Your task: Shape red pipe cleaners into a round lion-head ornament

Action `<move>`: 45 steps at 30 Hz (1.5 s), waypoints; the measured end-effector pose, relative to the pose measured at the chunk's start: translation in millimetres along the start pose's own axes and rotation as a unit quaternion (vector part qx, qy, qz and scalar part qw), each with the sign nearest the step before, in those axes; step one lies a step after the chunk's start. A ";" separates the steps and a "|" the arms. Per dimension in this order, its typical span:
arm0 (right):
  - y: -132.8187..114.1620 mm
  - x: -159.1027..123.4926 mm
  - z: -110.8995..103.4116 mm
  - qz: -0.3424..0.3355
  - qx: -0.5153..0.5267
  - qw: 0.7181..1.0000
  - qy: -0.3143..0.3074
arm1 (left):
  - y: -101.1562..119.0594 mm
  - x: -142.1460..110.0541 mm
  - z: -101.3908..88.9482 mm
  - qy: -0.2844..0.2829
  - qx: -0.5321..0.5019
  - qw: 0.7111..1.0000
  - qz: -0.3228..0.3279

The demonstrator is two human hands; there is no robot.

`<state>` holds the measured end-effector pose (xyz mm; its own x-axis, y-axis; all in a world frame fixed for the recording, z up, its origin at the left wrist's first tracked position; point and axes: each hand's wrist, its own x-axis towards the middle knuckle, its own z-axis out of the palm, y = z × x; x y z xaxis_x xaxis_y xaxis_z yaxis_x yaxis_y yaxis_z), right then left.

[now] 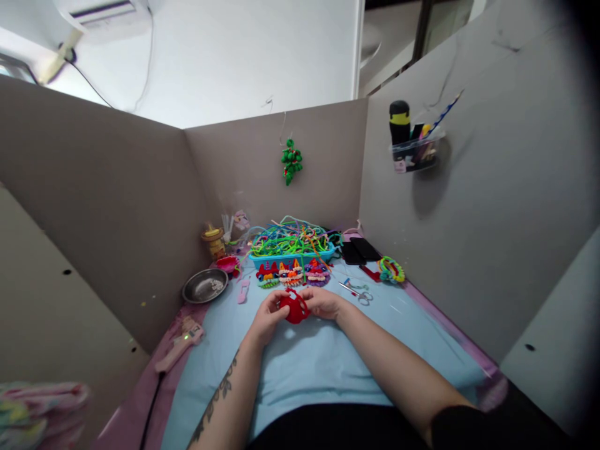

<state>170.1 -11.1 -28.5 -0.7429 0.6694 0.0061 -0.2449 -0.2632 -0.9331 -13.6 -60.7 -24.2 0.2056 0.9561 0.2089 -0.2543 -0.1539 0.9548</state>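
Observation:
Between my two hands, just above the blue cloth (323, 369), is a small round red piece that looks like pipe-cleaner or yarn work (295, 310). My left hand (272, 312) pinches its left side. At its right edge, my right hand (323, 302) is closed on a red strand that loops off the piece. The fingertips of the right hand are partly hidden. Right behind the hands lie several colourful fuzzy figures (291, 274) in a row. A pair of scissors (359, 294) rests to the right of my right hand.
A blue basket (293, 257) heaped with coloured strands stands at the back. On the left are a metal bowl (205, 286), a pink clip (243, 291) and a pink glue gun (180, 347) with a cord. Dark phones (360, 251) and coloured rings (391, 270) lie right. Grey panels enclose the table.

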 end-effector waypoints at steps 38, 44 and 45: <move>4.1 9.2 19.6 -0.109 0.033 0.991 0.064 | -1.5 5.5 0.0 0.084 -0.058 0.994 -0.045; 11.7 19.6 21.7 -0.161 -0.077 0.962 0.208 | -4.2 6.2 -0.5 0.076 -0.055 0.994 -0.046; 11.7 19.9 21.7 -0.174 -0.103 0.953 0.227 | -4.7 6.4 -0.8 0.077 -0.056 0.994 -0.045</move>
<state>139.0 -15.9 -31.5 -0.2814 0.9349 0.2162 -0.2661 0.1405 -0.9536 -11.8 -53.6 -27.5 0.0875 0.9929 0.0806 -0.3470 -0.0455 0.9368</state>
